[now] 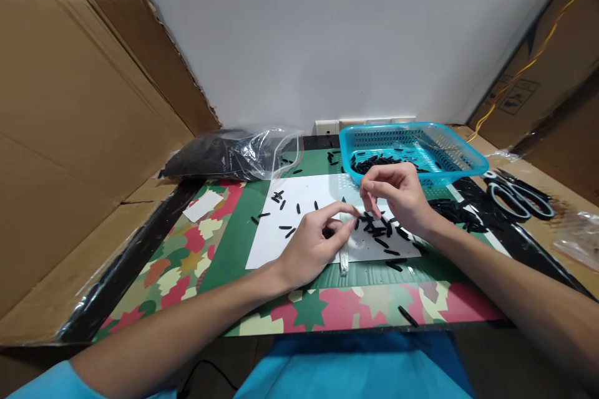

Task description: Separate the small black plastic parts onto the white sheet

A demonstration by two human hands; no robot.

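My left hand (314, 242) rests over a white sheet (262, 243), its thumb and index finger brought close together near a pile of small black sticks (374, 224). Whatever lies between those fingertips is too small to make out. A dark bit shows under the curled palm. Beneath this hand runs a narrow silvery-white strip (344, 259). Just right of it, my right hand (395, 194) is raised above the pile with curled fingers and the thumb against them; what they hold, if anything, is hidden. More black sticks (277, 196) lie scattered on the sheet's left part.
A blue plastic basket (468, 165) with black sticks stands at the back right. Scissors (510, 196) lie beside it. A zip bag (224, 153) of dark pieces sits back left, near a white paper slip (203, 206). Cardboard walls (88, 106) flank the table.
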